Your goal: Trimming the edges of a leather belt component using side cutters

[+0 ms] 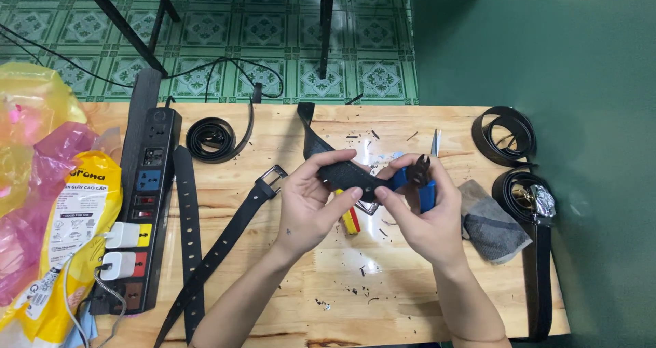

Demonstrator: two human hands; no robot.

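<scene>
While the black belt strap (345,174) sits mid-table above the wooden tabletop (410,280), we've got our left hand (311,208) pinching it closed and our right hand (424,215) clamped on blue-handled pliers (420,181), grey cloth (492,228) just right.

A pale wooden tabletop (383,300) stands on a floor (273,34) of green patterned tiles. A dark green wall (547,47) rises on the right. Black metal legs (123,27) of another table cross the floor beyond.

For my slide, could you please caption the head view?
Left hand holds black belt; right hand grips blue-handled pliers.
</scene>
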